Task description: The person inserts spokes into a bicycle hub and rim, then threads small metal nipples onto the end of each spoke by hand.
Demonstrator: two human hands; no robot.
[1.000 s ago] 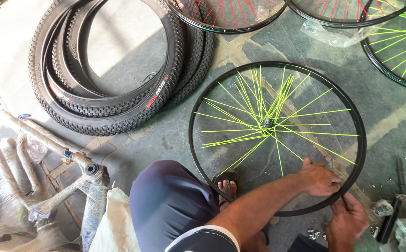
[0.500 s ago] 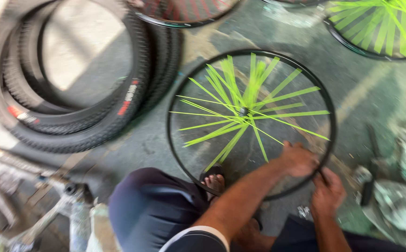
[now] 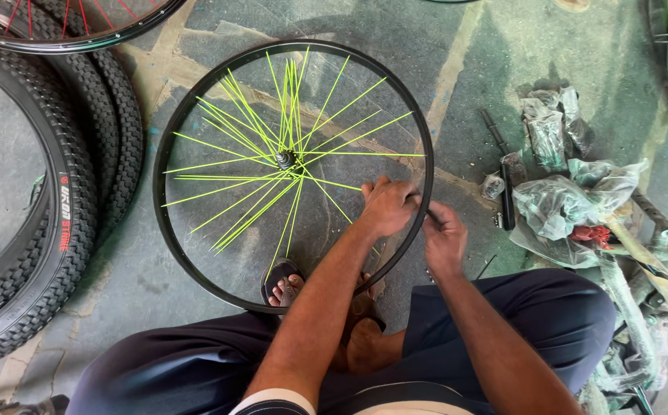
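A black bicycle wheel rim (image 3: 196, 100) laced with bright yellow-green spokes (image 3: 234, 173) lies flat on the stone floor (image 3: 457, 92), just in front of the seated person's knees, its hub (image 3: 285, 160) near the middle of the view. The left hand (image 3: 388, 206) rests over the rim's right side, fingers curled together around the rim and the spoke ends there. The right hand (image 3: 443, 237) sits just outside the rim, touching the left hand's far edge, fingers closed on something small and dark (too hidden to tell what). One sandalled foot (image 3: 282, 286) shows through the near part of the wheel, under the spokes.

To the left, knobbly black tyres (image 3: 80, 200) lie stacked on the floor, just beside the wheel. At far left another wheel with red spokes (image 3: 57, 19) overlaps them. To the right, clear crumpled plastic bags (image 3: 572, 192) lie in a heap, with a dark slim tool (image 3: 503, 173) between them and the wheel, and pale wrapped bicycle frame parts (image 3: 649, 292) nearer the right edge.
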